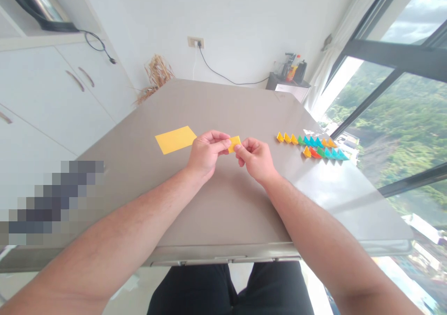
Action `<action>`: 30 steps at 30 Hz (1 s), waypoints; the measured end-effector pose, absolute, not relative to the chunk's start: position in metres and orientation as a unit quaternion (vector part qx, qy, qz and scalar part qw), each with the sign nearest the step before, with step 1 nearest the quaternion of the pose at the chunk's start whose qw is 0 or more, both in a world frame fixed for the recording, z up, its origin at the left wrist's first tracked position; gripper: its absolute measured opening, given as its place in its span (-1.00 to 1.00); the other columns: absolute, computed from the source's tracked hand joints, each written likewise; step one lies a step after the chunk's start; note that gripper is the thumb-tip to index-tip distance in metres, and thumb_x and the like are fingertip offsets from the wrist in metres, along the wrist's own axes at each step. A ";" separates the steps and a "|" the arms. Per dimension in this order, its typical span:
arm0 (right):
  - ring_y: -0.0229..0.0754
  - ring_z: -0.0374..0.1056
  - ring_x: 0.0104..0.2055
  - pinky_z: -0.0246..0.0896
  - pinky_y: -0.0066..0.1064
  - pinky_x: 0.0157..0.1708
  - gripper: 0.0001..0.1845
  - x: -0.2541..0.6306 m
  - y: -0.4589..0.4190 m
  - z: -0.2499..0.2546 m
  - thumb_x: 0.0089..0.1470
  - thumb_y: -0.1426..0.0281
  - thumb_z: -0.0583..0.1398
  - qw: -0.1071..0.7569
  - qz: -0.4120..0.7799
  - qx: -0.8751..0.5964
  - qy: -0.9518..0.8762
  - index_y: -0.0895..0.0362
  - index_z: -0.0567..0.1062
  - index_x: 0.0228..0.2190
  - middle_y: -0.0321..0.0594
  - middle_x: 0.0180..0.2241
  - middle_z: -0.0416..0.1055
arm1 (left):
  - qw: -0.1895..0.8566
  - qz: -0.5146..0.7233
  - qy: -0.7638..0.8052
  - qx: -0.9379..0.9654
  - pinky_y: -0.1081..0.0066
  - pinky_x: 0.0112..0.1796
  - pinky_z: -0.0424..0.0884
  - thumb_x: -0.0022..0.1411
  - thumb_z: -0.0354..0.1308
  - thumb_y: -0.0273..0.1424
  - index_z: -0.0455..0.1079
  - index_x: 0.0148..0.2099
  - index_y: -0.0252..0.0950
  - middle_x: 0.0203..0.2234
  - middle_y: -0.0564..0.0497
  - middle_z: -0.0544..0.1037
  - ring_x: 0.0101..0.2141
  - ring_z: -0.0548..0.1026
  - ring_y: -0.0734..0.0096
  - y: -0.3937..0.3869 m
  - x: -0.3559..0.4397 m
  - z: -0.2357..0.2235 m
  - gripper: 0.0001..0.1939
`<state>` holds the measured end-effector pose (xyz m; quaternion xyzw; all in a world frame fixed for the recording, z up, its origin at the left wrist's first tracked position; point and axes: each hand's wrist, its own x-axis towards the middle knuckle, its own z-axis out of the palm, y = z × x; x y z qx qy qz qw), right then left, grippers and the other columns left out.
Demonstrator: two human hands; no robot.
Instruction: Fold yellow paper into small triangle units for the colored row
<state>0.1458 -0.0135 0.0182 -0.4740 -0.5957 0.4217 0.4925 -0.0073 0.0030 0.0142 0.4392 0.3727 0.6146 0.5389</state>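
The left hand [208, 153] and right hand [257, 156] pinched one folded paper [235, 143] between them, over the table [223, 203]. One yellow sheet [174, 140] lay beside the left hand. Two rows of paper figures [316, 153], too small to count surely, stood rightward.

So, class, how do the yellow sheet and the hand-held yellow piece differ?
The yellow sheet looks larger; the yellow piece is smaller. The yellow sheet lies flat on the table; the yellow piece is held by the left hand and right hand. Both are yellow.
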 end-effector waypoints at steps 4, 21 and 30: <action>-0.33 0.11 -0.59 0.02 -0.44 -0.59 -0.62 0.151 -0.013 0.018 -0.01 0.12 0.32 0.456 0.374 -0.502 -0.633 0.08 0.34 -0.59 -0.39 -0.66 0.27 | 0.528 0.545 0.383 0.527 0.33 -0.32 0.44 -0.02 0.44 -0.35 0.56 -0.31 -0.27 -0.41 -0.02 0.61 -0.37 0.53 0.35 0.005 -0.012 0.014 -0.80; -0.32 0.15 -0.56 0.03 -0.45 -0.57 -0.70 0.154 -0.011 0.014 0.04 0.19 0.26 0.405 0.369 -0.506 -0.666 0.11 0.42 -0.58 -0.35 -0.61 0.34 | 0.531 0.546 0.394 0.514 0.32 -0.30 0.43 0.04 0.37 -0.32 0.50 -0.40 -0.26 -0.47 0.02 0.57 -0.39 0.51 0.37 0.007 -0.008 0.008 -0.85; -0.33 0.11 -0.54 0.02 -0.44 -0.55 -0.72 0.154 -0.012 0.015 0.03 0.19 0.24 0.393 0.343 -0.514 -0.681 0.12 0.42 -0.55 -0.38 -0.60 0.28 | 0.484 0.520 0.418 0.566 0.43 -0.41 0.31 0.01 0.32 -0.40 0.47 -0.47 -0.29 -0.56 0.07 0.48 -0.50 0.35 0.51 0.009 -0.010 0.009 -0.90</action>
